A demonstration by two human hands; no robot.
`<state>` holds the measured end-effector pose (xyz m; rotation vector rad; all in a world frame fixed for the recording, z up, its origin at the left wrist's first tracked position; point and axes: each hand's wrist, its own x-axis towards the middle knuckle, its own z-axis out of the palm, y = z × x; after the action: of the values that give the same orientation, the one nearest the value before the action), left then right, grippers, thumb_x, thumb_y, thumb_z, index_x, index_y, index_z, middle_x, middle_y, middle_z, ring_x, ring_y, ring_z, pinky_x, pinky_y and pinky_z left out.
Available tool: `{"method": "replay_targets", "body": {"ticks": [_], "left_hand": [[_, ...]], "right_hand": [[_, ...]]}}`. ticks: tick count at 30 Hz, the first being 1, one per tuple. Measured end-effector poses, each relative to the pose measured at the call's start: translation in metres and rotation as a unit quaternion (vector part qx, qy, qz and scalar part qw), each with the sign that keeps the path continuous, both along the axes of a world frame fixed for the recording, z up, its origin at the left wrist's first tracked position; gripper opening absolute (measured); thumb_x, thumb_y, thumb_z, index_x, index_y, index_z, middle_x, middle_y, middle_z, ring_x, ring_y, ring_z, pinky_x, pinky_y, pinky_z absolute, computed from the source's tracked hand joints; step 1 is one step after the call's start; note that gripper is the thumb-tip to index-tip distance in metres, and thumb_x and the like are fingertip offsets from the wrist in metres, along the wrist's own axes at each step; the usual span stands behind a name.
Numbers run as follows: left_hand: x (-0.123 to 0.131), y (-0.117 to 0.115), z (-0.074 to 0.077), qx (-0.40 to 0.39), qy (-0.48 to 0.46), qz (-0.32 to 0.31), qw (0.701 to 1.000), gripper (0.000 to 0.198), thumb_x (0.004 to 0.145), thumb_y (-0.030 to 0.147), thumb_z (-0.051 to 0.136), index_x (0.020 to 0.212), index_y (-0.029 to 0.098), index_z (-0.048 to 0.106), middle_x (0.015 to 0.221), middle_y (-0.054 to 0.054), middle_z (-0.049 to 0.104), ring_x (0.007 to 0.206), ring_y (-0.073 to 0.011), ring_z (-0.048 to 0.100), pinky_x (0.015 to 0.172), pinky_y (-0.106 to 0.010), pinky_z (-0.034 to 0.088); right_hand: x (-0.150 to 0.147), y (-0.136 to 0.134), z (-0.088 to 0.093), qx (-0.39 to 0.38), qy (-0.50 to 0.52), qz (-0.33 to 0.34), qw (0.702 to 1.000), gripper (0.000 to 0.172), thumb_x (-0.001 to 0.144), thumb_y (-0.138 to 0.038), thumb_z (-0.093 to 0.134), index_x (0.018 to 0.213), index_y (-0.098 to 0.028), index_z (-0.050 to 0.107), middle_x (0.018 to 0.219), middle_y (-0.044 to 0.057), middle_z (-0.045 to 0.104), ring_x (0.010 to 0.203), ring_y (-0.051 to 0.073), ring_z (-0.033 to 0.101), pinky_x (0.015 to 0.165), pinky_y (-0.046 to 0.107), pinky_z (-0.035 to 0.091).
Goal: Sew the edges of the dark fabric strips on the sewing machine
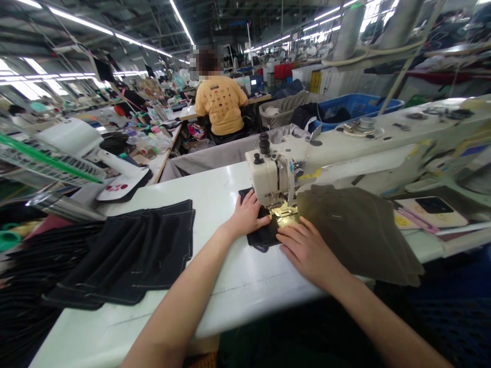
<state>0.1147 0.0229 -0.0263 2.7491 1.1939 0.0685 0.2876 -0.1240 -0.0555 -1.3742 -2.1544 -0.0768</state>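
Note:
A dark fabric piece (262,236) lies flat under the needle area of a white sewing machine (266,171), where a small lamp lights the metal plate. My left hand (247,214) rests on the piece's left side, fingers spread and thumb pointing toward the presser foot. Flat against its right front edge is my right hand (305,250), fingers stretched out just in front of the plate. Neither hand grips anything. Beside my right hand, olive-brown fabric pieces (353,230) lie stacked. Black stitched panels (153,250) overlap in a row to the left.
A heap of black pieces (30,266) is at far left. A phone (433,204) lies on the right of the white table (226,291). Behind the machine stand a blue basket (356,107) and grey cloth bins. A person in a yellow shirt (220,105) sits ahead.

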Motion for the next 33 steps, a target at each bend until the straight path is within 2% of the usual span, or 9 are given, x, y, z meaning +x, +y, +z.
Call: {"method": "replay_targets", "body": {"ticks": [9,19,27,30,33], "left_hand": [[-0.003,0.008,-0.002,-0.015,-0.002,-0.008,1.000,0.065,0.086,0.042,0.062,0.144,0.020,0.045,0.155,-0.015,0.039,0.146,-0.0369,0.028,0.120,-0.058,0.018],[-0.001,0.007,0.001,-0.022,0.009,-0.006,1.000,0.069,0.086,0.045,0.063,0.146,0.017,0.042,0.154,-0.016,0.038,0.146,-0.0379,0.027,0.119,-0.058,0.017],[-0.002,0.013,-0.001,-0.011,0.003,-0.012,1.000,0.068,0.086,0.047,0.064,0.145,0.019,0.044,0.153,-0.016,0.040,0.145,-0.0363,0.028,0.118,-0.059,0.017],[-0.002,0.011,0.004,0.008,0.009,-0.014,1.000,0.067,0.085,0.049,0.066,0.142,0.019,0.047,0.150,-0.016,0.044,0.143,-0.0368,0.031,0.117,-0.062,0.020],[-0.003,-0.003,0.012,0.072,0.009,-0.003,0.997,0.057,0.086,0.048,0.067,0.131,0.015,0.057,0.140,-0.018,0.053,0.137,-0.0385,0.040,0.115,-0.064,0.023]], "right_hand": [[0.000,0.001,-0.002,-0.005,-0.007,-0.011,1.000,0.025,0.100,-0.023,0.050,0.116,-0.019,0.069,0.123,0.008,0.070,0.116,0.024,0.058,0.112,0.051,0.034],[0.000,0.002,-0.003,-0.020,0.004,-0.009,1.000,0.024,0.099,-0.022,0.052,0.116,-0.018,0.068,0.121,0.007,0.071,0.114,0.024,0.059,0.112,0.052,0.032],[0.000,0.009,0.001,-0.023,0.007,0.000,1.000,0.021,0.097,-0.022,0.056,0.113,-0.017,0.069,0.116,0.008,0.071,0.112,0.024,0.060,0.110,0.051,0.036],[0.000,0.010,0.003,-0.024,0.011,-0.001,1.000,0.020,0.097,-0.021,0.056,0.111,-0.017,0.070,0.114,0.009,0.071,0.111,0.024,0.061,0.109,0.051,0.038],[0.001,0.009,0.003,-0.023,0.014,0.003,1.000,0.020,0.096,-0.020,0.055,0.110,-0.017,0.070,0.112,0.009,0.071,0.109,0.024,0.061,0.109,0.051,0.039]]}}
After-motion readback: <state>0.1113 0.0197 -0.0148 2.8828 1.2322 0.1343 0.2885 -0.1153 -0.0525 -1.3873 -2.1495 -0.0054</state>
